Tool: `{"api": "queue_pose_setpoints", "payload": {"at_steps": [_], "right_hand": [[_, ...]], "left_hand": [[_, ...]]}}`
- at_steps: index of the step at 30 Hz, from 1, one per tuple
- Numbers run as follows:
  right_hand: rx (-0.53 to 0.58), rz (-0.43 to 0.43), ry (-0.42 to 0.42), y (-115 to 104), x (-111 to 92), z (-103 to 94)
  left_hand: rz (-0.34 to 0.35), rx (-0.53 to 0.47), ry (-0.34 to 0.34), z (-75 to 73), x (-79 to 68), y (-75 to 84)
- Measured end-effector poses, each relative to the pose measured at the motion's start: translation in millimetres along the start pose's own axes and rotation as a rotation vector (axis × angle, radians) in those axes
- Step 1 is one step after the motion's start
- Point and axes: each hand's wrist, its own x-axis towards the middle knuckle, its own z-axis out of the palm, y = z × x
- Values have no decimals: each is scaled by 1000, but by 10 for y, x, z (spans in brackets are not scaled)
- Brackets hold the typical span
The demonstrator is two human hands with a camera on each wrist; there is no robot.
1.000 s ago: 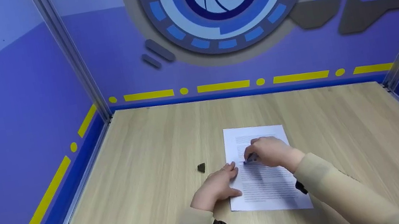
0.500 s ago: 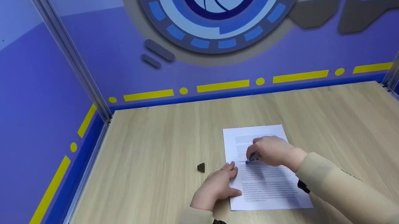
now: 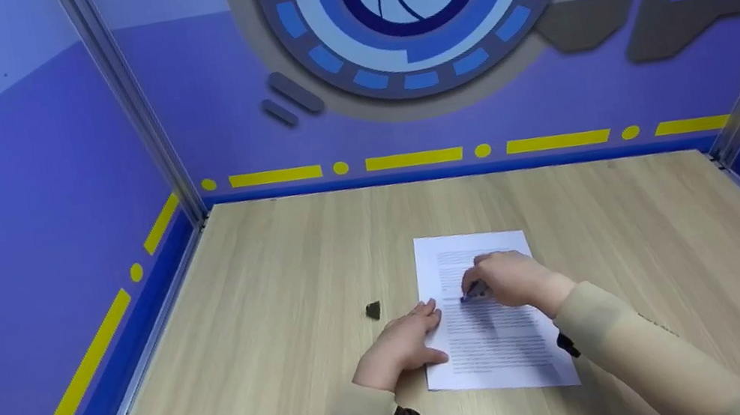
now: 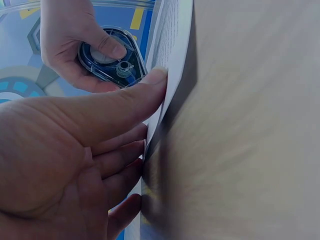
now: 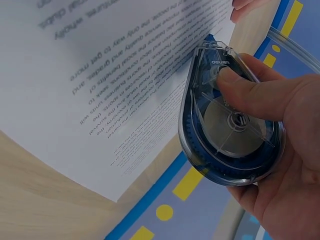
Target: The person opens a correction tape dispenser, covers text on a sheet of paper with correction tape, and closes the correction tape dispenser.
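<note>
1 dark piece (image 3: 374, 311) lies left of the paper (image 3: 498, 348).

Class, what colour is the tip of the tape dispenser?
The tip of the tape dispenser is blue; the right wrist view shows it best.

The head view looks forward and down on the table (image 3: 278, 292); the left wrist view peers close along the sheet (image 3: 492, 338), tipped sideways; the right, near and tilted, faces its print (image 5: 135, 95). Both wrist views share the correction tape (image 5: 227, 120).
</note>
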Motion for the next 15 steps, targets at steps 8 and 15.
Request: {"api": "queue_pose_setpoints", "payload": {"at_steps": [8,15], "right_hand": [[14,-5,5,19,-25,6],[7,-3,4,52,-47,5]], "left_hand": [[-8,-8,-5,0,-4,7],[-12,3,-4,3,1,6]]}}
